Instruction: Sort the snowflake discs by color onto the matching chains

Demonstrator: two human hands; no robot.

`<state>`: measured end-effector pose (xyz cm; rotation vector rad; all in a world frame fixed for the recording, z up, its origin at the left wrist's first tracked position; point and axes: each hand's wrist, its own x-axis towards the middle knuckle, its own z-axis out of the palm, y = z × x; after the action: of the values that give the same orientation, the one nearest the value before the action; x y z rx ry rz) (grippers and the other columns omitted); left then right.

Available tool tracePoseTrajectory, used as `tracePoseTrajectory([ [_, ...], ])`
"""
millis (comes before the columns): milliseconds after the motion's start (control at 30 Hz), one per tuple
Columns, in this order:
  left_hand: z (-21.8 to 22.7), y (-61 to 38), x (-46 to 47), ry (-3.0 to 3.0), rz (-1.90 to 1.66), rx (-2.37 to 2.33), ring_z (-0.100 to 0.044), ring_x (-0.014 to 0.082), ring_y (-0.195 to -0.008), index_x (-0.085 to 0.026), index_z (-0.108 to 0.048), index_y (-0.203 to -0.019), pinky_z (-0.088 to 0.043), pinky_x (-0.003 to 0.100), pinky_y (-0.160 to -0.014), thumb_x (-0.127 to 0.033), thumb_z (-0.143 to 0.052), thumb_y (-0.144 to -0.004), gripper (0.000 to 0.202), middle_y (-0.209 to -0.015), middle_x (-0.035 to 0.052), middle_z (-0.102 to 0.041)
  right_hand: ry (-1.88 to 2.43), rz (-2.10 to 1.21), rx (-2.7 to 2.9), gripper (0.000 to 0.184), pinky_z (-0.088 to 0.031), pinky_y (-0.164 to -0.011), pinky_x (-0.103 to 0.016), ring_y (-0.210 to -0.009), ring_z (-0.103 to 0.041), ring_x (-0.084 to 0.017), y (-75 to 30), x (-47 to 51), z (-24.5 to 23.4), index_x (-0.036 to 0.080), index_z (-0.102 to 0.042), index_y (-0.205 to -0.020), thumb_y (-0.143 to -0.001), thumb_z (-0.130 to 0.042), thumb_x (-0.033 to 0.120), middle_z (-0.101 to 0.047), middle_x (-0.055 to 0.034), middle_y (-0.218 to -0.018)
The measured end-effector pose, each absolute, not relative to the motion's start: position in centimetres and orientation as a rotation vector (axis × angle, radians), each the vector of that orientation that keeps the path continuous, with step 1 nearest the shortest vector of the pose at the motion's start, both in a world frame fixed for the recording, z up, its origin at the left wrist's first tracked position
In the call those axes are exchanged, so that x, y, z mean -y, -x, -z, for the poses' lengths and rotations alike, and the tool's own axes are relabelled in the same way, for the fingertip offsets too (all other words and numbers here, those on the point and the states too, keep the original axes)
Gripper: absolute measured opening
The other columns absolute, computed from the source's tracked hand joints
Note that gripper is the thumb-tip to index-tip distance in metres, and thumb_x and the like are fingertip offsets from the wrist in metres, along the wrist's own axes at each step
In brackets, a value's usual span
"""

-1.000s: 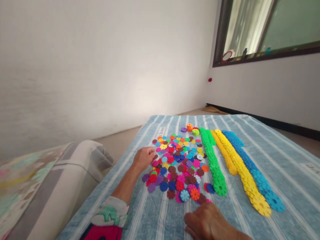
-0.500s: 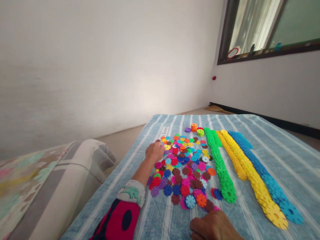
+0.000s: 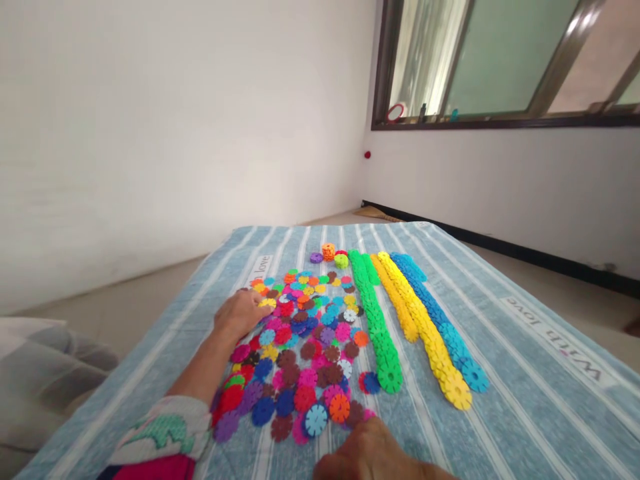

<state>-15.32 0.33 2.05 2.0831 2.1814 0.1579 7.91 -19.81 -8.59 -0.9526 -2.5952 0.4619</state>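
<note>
A pile of small, many-coloured plastic snowflake discs (image 3: 305,340) lies on a blue striped blanket (image 3: 500,373). My left hand (image 3: 241,313) rests at the pile's far left edge, fingers curled and pinching a yellow disc (image 3: 267,303). My right hand (image 3: 367,453) lies at the bottom edge of the view, just below the pile, fingers curled down on the blanket; I cannot see anything in it. To the right of the pile run long overlapping rows of discs: a green row (image 3: 375,320), a yellow row (image 3: 425,333) and a blue row (image 3: 440,320).
A short orange stack (image 3: 329,251), a purple disc and a lime disc sit at the pile's far end. A grey cushion (image 3: 45,380) lies at the left. A white wall stands ahead and a window (image 3: 500,60) is at upper right. Bare floor borders the blanket.
The view has swung to the right, so everything sits further left in the frame. My left hand has stayed at the pile's left edge and now pinches a yellow disc. My right hand stays put.
</note>
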Motion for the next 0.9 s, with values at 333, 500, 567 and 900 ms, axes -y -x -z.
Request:
tracePoseTrajectory([
  [333, -1.4, 15.4, -0.4, -2.003, -0.559, -2.163, -0.065, 0.0229, -0.078, -0.019, -0.062, -0.087, -0.045, 0.028, -0.064, -0.036, -0.061, -0.067, 0.026, -0.087, 0.0065, -0.071, 0.912, -0.404, 2.580, 0.040, -0.023, -0.040, -0.017, -0.038, -0.026, -0.005, -7.7, 19.8, 7.5, 0.019, -0.042, -0.053, -0.089, -0.056, 0.032, -0.028, 0.0100, -0.040],
  [500, -2.0, 14.4, 0.4, -1.855, -0.988, -1.809, -0.066, 0.0203, -0.080, -0.017, -0.063, -0.084, -0.048, 0.026, -0.071, -0.039, -0.058, -0.069, 0.026, -0.082, 0.0018, -0.072, 1.016, -0.351, 2.460, 0.035, -0.025, -0.045, -0.020, -0.044, -0.035, -0.007, -8.4, 19.7, 5.2, 0.019, -0.048, -0.059, -0.090, -0.048, 0.036, -0.041, 0.0066, -0.049],
  [567, -2.9, 12.6, 1.6, -1.870, -1.006, -1.621, -0.065, 0.0193, -0.076, -0.018, -0.063, -0.083, -0.049, 0.025, -0.068, -0.041, -0.061, -0.067, 0.028, -0.079, 0.0019, -0.072, 1.144, -0.336, 2.324, 0.026, -0.027, -0.047, -0.021, -0.047, -0.039, -0.008, -9.2, 19.5, 3.4, 0.019, -0.057, -0.072, -0.091, -0.045, 0.033, -0.048, 0.0046, -0.054],
  [900, -5.0, 2.7, 11.5, -2.145, -0.638, -0.948, -0.048, 0.0093, -0.054, -0.018, -0.067, -0.072, -0.037, 0.020, -0.051, -0.037, -0.055, -0.078, 0.024, -0.060, -0.0024, -0.059, 1.500, -0.599, 1.594, 0.023, -0.025, -0.047, -0.020, -0.047, -0.038, -0.008, -14.1, 18.1, -1.4, 0.014, -0.066, -0.093, -0.085, -0.055, 0.033, -0.042, 0.0080, -0.050],
])
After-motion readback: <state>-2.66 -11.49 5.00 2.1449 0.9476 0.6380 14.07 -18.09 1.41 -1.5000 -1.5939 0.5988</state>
